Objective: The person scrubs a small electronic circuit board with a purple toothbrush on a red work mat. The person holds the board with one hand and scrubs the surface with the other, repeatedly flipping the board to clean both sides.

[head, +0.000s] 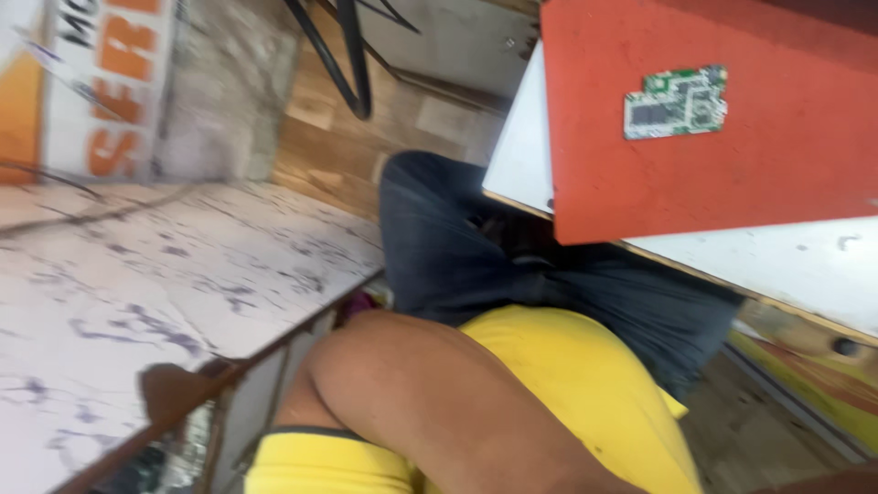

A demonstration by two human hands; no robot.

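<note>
**Circuit board alone on the red mat, both hands out of frame**

The view is tilted hard, looking down the person's own body. A bare upper arm crosses the bottom of the picture from about 7 o'clock toward 5 o'clock, coming out of a yellow sleeve. A yellow shirt fills the space beside it. Neither hand shows, so I cannot tell whether the fingers of the left or the right are spread, closed, or gripping anything, nor which arm this is.

A small green circuit board lies flat at roughly 1 o'clock, on a red mat. Nothing touches it and it sits well apart from the arm. Silver patches and tiny parts cover its face. The mat rests on a white table, whose edge runs slantwise from 12 o'clock down to 3 o'clock.

Dark trousers cover the lap at the centre, tucked under the table edge. At 9 o'clock a marbled white counter with blue-grey veins spreads out, edged by a brown rim. Beyond it, toward 11 o'clock, stands a white and orange sign. Black metal chair legs stand on wood-look flooring near 12 o'clock.
</note>
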